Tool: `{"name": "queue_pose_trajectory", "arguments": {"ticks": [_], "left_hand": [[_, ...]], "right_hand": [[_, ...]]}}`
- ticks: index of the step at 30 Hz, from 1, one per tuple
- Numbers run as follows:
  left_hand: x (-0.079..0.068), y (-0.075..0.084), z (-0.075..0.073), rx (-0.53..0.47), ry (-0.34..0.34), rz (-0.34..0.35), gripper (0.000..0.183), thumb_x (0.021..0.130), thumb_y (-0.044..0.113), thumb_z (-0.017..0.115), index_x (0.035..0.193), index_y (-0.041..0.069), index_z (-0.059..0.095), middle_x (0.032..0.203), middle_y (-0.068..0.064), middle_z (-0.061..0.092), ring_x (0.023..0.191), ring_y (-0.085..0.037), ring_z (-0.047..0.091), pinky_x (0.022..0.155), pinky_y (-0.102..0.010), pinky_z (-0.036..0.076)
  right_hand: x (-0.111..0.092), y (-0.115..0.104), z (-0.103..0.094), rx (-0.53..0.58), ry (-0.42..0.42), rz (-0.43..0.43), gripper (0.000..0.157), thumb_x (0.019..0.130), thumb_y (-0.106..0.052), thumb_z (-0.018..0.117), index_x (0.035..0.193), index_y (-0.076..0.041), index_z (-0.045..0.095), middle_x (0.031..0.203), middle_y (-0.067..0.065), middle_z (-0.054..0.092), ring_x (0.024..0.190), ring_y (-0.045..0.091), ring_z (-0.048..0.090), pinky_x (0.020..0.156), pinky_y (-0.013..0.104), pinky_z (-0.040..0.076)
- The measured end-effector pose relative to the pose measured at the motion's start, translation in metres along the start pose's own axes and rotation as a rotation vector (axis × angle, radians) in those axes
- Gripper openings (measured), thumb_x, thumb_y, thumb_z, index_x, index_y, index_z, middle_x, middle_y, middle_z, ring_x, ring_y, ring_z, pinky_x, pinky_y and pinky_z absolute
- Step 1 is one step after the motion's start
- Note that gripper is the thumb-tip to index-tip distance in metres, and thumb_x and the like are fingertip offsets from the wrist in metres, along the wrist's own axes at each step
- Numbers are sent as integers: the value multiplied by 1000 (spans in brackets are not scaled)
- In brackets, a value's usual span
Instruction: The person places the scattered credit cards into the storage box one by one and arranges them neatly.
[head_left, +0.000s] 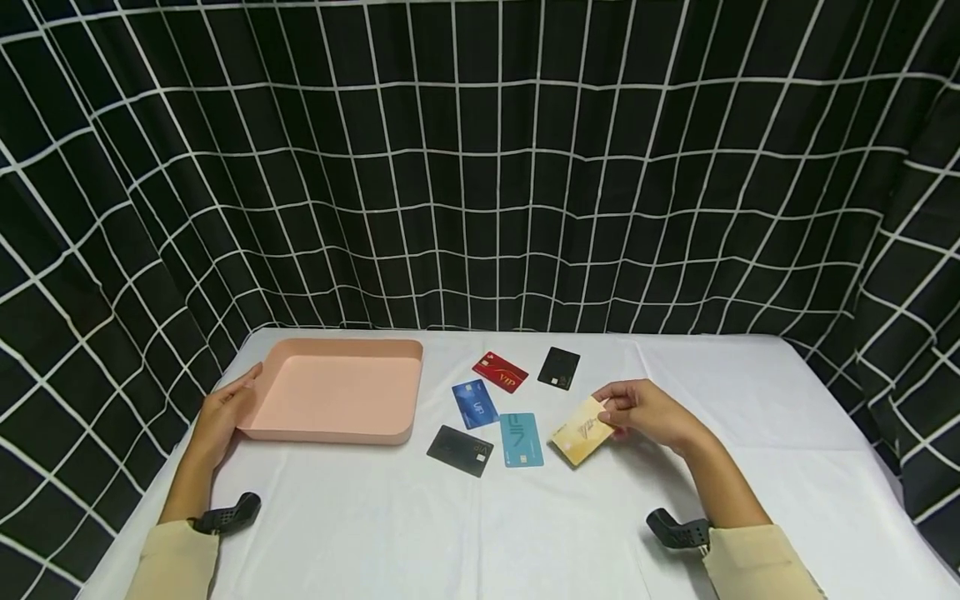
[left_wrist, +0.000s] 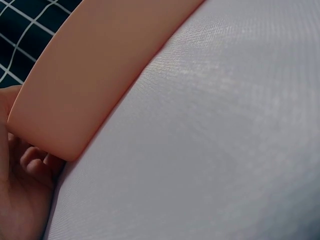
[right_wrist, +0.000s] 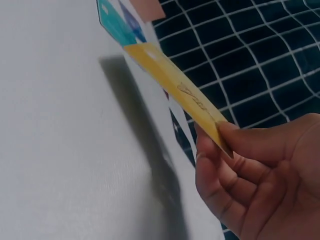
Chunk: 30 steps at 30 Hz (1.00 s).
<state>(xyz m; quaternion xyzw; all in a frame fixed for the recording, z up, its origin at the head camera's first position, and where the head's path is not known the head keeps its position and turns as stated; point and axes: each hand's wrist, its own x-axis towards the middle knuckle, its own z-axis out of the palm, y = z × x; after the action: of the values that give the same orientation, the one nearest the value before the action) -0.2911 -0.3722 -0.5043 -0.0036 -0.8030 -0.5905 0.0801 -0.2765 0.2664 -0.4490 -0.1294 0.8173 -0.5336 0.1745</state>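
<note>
My right hand [head_left: 648, 414] pinches a yellow-gold card [head_left: 581, 433] by one corner between thumb and fingers. The right wrist view shows the card [right_wrist: 180, 95] raised off the white cloth, tilted, its shadow below it. At the far left, my left hand [head_left: 225, 412] grips the left side of a shallow pink tray [head_left: 411, 400]; in the left wrist view some of its fingers [left_wrist: 35, 162] curl beside the tray's corner. Closest to the yellow card lies a teal card [head_left: 521, 440], flat on the cloth.
Between tray and right hand also lie a blue card [head_left: 475, 404], a red card [head_left: 500, 372], a black card [head_left: 558, 368] and a dark grey card [head_left: 461, 451]. A white cloth [head_left: 375, 525] covers the table. Black curtain [head_left: 480, 183] with a white grid stands behind and at both sides.
</note>
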Motion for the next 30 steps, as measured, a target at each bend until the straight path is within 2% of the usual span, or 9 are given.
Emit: {"name": "queue_pose_trajectory", "arguments": {"ticks": [5, 9, 16, 20, 24, 30], "left_hand": [[1, -1, -1, -4, 4, -7, 49, 109, 24, 43, 152, 1, 40, 159, -18, 32, 153, -29, 23, 103, -3, 29], [2, 1, -1, -17, -2, 3, 48, 109, 22, 43, 152, 1, 40, 159, -18, 33, 153, -26, 24, 104, -4, 30], [0, 5, -1, -29, -20, 5, 49, 110, 24, 42, 153, 0, 38, 159, -18, 32, 153, -27, 22, 104, -4, 30], [0, 5, 0, -59, -20, -5, 49, 110, 23, 42, 153, 0, 37, 160, -17, 30, 153, -25, 22, 106, -6, 31], [0, 4, 2, -81, -24, -20, 49, 110, 21, 41, 153, 0, 36, 161, -15, 29, 154, -25, 20, 108, -8, 31], [-3, 3, 2, -71, -24, -33, 48, 110, 20, 40, 153, 0, 36, 162, -16, 28, 154, -28, 19, 106, -7, 32]], "right_hand": [[1, -5, 4, 31, 28, -22, 42, 93, 4, 63, 132, 16, 53, 90, 13, 69, 80, 16, 67, 73, 37, 61], [1, -8, 8, 46, 40, -25, 43, 93, 4, 64, 133, 16, 53, 93, 14, 71, 82, 16, 68, 73, 38, 61], [2, -14, 16, 107, 32, -41, 46, 92, 5, 64, 134, 17, 50, 93, 15, 71, 82, 17, 70, 75, 41, 61], [3, -20, 23, 103, 61, -46, 47, 91, 4, 66, 134, 16, 51, 92, 13, 72, 78, 15, 69, 72, 36, 61], [5, -26, 33, 77, 108, -16, 44, 91, 2, 68, 132, 13, 55, 91, 13, 75, 77, 14, 68, 66, 30, 59], [13, -30, 53, 123, 123, 28, 40, 92, 2, 68, 129, 11, 58, 100, 18, 76, 82, 18, 70, 67, 31, 60]]}}
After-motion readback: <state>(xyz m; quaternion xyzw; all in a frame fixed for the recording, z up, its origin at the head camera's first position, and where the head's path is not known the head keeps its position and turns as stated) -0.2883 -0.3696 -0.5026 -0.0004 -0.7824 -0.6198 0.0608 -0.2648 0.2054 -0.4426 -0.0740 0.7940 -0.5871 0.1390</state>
